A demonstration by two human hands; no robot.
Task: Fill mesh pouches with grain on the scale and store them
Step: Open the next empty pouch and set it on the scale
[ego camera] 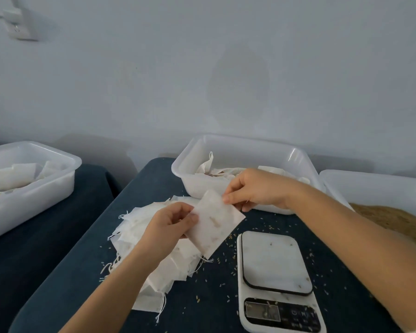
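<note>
Both hands pinch one empty mesh pouch (216, 222) above the pile: left hand (171, 224) at its side, right hand (255, 188) at top edge. Pull mouth open w/ thumbs, then set on scale (275, 258)

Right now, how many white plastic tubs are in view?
3: left tub on the separate table, middle tub behind the hands, right tub holding grain, partly cut off. More may sit outside the frame.

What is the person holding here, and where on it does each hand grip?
One mesh pouch: left hand pinches its left edge, right hand pinches its top corner.
</note>
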